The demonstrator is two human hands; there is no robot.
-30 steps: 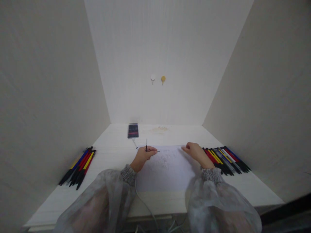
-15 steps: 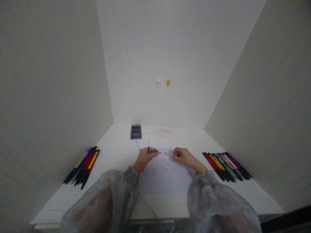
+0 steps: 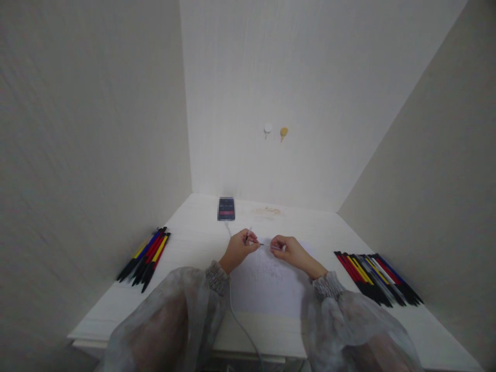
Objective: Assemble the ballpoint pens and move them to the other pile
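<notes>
Above the sheet of paper (image 3: 271, 289), my left hand (image 3: 237, 250) is closed with thumb and forefinger pinching a thin dark pen part (image 3: 262, 244) that points right. A second slim piece (image 3: 250, 229), pale at its upper end, sticks up between its other fingers. My right hand (image 3: 292, 252) is closed close by on the right, its fingertips pinching a thin pale pen part (image 3: 276, 248). The two parts lie nearly in line, their ends very near each other; whether they touch I cannot tell. Faint marks or tiny bits show on the paper below.
Several pens with black ends lie in a left bundle (image 3: 145, 258) and a right row (image 3: 377, 279). A phone-like device (image 3: 226, 208) stands at the back, with a white cable (image 3: 242, 326) running to the front edge. Walls enclose the table (image 3: 186, 237); two hooks (image 3: 284, 132) hang behind.
My hands have come closer together, and the right fingertips now meet the thin part near the left ones. The upright piece in my left hand has tilted. The whole view has shifted slightly.
</notes>
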